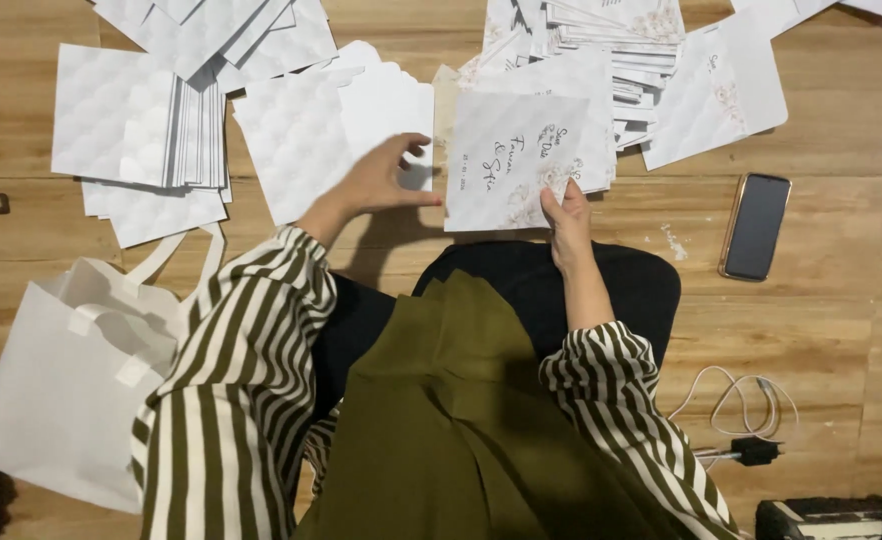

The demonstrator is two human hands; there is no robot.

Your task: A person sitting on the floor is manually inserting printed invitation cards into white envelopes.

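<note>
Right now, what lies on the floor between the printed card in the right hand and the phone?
Head view: only bare wooden floor between the printed card, held by the right hand, and the dark phone.

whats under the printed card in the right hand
Under the printed card, held by the right hand, lie the edges of other white cards and wooden floor. How many sheets lie directly beneath is hidden.

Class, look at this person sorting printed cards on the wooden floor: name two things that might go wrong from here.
The right hand pinches only the corner of the white square printed card, so it may bend. The left hand reaches beside the loose fan of white quilted-pattern sheets, which could slide further apart and mix with the other piles.
</note>
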